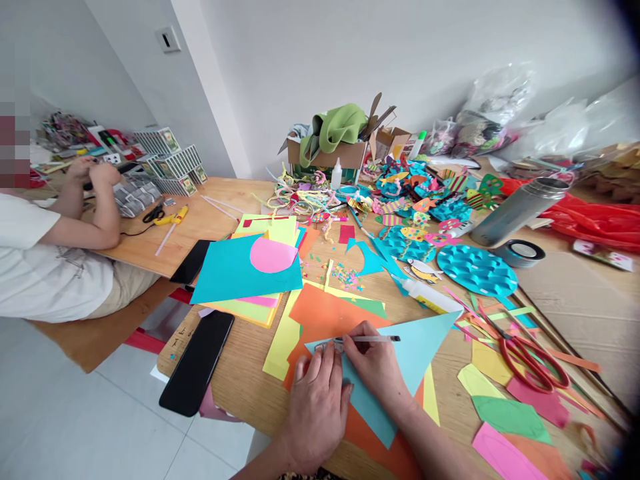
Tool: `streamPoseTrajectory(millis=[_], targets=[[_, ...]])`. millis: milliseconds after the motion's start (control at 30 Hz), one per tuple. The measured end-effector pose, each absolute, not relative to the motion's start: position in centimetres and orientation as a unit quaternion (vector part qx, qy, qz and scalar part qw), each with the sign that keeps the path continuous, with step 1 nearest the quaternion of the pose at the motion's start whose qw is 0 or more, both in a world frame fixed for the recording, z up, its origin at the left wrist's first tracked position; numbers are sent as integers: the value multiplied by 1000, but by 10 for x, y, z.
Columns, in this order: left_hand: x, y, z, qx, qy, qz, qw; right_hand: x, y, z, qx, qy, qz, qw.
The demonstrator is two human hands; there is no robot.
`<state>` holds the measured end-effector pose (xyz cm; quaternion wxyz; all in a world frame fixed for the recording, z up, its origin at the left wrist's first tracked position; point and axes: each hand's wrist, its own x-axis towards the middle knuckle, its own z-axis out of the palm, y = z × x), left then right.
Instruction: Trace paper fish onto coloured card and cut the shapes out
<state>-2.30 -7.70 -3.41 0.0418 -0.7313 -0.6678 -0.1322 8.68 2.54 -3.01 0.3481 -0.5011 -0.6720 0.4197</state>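
One light-blue paper triangle [423, 353] lies on orange paper [320, 310] on the wooden table [245, 360], under both hands. The right hand [373, 367] is closed round a slim pen [383, 339], its tip near the triangle's left corner; the left hand [320, 403] rests outstretched, palm down, by that corner. A glue bottle [430, 297] lies near the right corner, red-handled scissors [507, 337] beyond it. Leftward lies a black phone [197, 363]; farther off sits another person [65, 260].

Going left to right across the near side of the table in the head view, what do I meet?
Black phone → left hand → right hand holding a pen → red-handled scissors.
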Motion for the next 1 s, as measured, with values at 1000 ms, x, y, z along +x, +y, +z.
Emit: streamPoseTrajectory(millis=[1000], targets=[[-23,-78,-32,-726,-673,-140,25,87,17,-35,-477,-718,367,350]])
